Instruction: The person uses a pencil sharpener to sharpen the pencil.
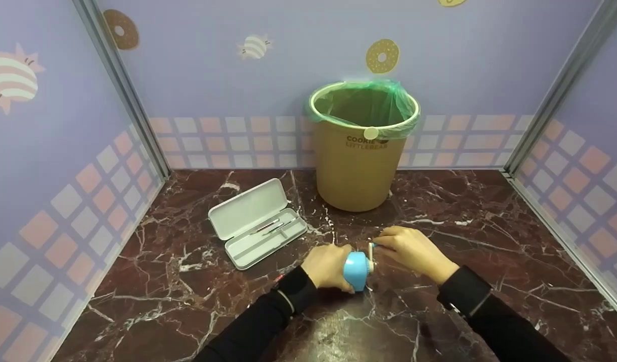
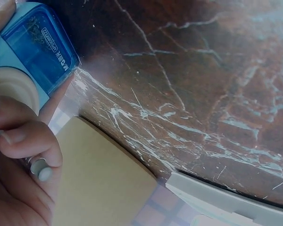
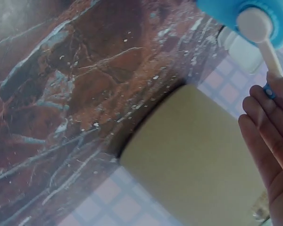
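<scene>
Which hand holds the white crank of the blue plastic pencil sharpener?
The right hand, pinching the blue knob of the white crank; the left hand grips the blue plastic pencil sharpener itself.

Reference: sharpener (image 1: pixel 356 271). The bin (image 1: pixel 356 171) blocks passage behind; the raised-lid case (image 1: pixel 248 209) obstructs rear left. The left hand (image 1: pixel 327 266) and right hand (image 1: pixel 414 250) close both sides. Worktop (image 1: pixel 489 221) is free at far right and, between sleeves (image 1: pixel 248 327), in front.
</scene>
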{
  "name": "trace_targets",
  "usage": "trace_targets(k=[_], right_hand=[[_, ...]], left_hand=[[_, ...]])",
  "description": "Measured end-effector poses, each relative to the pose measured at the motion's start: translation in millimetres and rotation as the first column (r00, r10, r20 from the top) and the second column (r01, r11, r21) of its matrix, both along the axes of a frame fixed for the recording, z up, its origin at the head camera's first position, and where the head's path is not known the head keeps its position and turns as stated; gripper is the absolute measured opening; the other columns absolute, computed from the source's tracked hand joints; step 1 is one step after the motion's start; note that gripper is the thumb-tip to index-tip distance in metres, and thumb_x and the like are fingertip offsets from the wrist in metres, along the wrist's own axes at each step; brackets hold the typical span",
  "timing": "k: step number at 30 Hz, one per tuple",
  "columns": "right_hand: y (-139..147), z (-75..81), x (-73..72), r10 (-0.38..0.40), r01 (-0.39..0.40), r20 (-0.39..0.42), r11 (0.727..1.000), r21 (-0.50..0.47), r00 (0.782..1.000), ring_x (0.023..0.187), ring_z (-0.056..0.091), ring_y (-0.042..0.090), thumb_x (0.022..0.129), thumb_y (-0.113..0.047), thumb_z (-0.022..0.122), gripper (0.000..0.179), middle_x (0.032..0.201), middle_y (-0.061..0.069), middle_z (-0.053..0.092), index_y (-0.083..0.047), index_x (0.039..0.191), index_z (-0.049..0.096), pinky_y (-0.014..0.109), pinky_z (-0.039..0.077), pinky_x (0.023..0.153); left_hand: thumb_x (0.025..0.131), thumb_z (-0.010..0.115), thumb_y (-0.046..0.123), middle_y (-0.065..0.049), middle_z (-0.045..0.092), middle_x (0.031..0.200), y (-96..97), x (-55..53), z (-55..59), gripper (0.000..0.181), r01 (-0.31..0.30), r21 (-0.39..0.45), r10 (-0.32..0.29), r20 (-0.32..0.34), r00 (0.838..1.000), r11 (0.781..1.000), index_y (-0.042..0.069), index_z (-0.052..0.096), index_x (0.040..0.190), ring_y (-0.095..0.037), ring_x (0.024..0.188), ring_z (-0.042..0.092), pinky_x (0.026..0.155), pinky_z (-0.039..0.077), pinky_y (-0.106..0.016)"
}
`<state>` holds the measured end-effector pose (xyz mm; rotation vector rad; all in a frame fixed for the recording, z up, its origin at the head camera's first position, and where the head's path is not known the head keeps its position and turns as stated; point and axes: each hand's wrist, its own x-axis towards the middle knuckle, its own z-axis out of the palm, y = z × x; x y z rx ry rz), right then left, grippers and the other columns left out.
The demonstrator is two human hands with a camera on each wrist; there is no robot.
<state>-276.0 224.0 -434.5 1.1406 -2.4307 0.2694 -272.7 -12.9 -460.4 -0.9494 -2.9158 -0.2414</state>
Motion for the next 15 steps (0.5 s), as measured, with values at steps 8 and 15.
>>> trace_targets(k=[8, 15], right_hand=[[-2, -10.5, -12.8, -0.034, 0.034, 0.052, 0.999, 0.003, 0.998, 0.080, 0.073, 0.021, 0.083, -0.008, 0.081, 0.019, 0.090, 0.004, 0.074, -0.009, 0.103, 0.081, 0.037, 0.061, 0.071], [-3, -26.2, -17.5, -0.030, 0.029, 0.046, 0.999, 0.024, 0.998, 0.075, 0.071, 0.021, 0.084, -0.011, 0.081, 0.016, 0.085, 0.005, 0.072, -0.010, 0.100, 0.082, 0.037, 0.060, 0.068]], left_hand=[[0.057, 0.096, 0.052, -0.002, 0.076, 0.094, 0.4, -0.4, 1.8, 0.072, -0.006, 0.001, 0.006, 0.002, 1.000, 1.000, 0.015, 0.063, 0.109, -0.020, 0.082, 0.073, 0.066, 0.058, -0.035], [0.058, 0.096, 0.053, -0.001, 0.076, 0.093, 0.1, 0.3, 0.0, 0.071, -0.004, -0.001, 0.004, 0.008, 1.000, 1.000, 0.015, 0.063, 0.108, -0.019, 0.081, 0.073, 0.066, 0.058, -0.034]])
